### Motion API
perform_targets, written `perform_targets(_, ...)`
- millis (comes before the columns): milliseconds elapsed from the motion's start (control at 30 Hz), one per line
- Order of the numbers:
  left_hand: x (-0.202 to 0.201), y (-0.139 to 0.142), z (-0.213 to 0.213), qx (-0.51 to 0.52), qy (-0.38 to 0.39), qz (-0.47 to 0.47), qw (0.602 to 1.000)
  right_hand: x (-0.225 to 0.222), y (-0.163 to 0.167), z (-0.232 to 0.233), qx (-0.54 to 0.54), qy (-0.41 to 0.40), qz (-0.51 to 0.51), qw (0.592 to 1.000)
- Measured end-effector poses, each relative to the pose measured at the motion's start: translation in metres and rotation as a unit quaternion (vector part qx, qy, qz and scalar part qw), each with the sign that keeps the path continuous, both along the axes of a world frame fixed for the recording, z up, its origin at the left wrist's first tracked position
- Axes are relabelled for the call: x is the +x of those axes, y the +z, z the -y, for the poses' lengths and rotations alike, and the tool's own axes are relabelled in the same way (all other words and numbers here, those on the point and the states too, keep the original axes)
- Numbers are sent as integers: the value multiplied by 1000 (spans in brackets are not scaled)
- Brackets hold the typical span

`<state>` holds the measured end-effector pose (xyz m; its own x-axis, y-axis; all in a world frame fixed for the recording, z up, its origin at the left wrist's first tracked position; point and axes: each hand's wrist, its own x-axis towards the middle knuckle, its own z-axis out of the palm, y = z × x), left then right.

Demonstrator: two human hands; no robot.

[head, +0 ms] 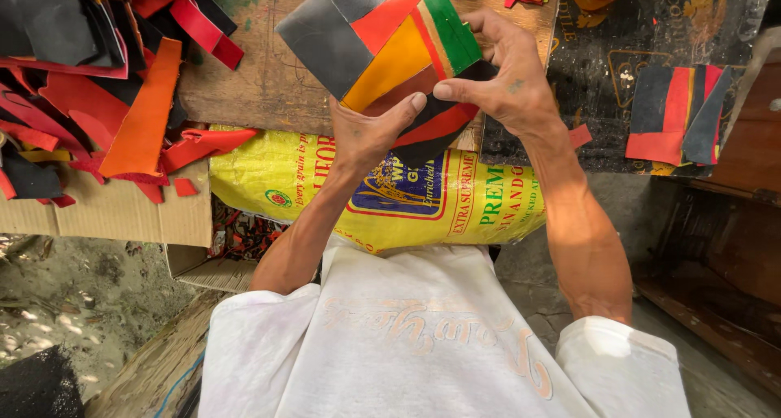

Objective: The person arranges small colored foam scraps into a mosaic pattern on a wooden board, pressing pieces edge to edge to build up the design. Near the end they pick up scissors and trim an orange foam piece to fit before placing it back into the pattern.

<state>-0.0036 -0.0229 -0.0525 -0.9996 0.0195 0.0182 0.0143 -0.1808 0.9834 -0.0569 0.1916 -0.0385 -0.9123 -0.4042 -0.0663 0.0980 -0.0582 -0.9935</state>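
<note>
A patchwork sheet (382, 40) of grey, red, orange, green and black strips is held up over the wooden board (260, 84), its lower edge pinched by both hands: the left hand (366, 129) at six o'clock presses its thumb against the underside, and the right hand (508, 80) at four o'clock closes thumb and fingers on the black corner. A yellow sack (277, 178) lies below the hands, a heap of red, orange and black scraps (89, 84) sits at nine o'clock on cardboard (98, 215), and a smaller stack of strips (675, 113) rests at three o'clock.

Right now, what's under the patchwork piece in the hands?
Under the patchwork piece: a scuffed wooden board and, nearer, a yellow woven sack. The board beneath the piece and both hands is covered.
</note>
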Motion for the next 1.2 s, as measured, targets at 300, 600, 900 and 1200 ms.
perform_targets(300,1,-28,15,204,-41,151,966,-30,-22,1,71,15,-116,991)
perform_targets(600,5,-62,21,210,92,199,953,86,-71,60,-53,-332,-64,940)
perform_targets(900,5,-40,-15,304,104,176,931,95,-43,86,-390,-301,204,846)
perform_targets(1200,5,-14,-19,291,92,124,944,73,-30,85,-337,-377,201,839)
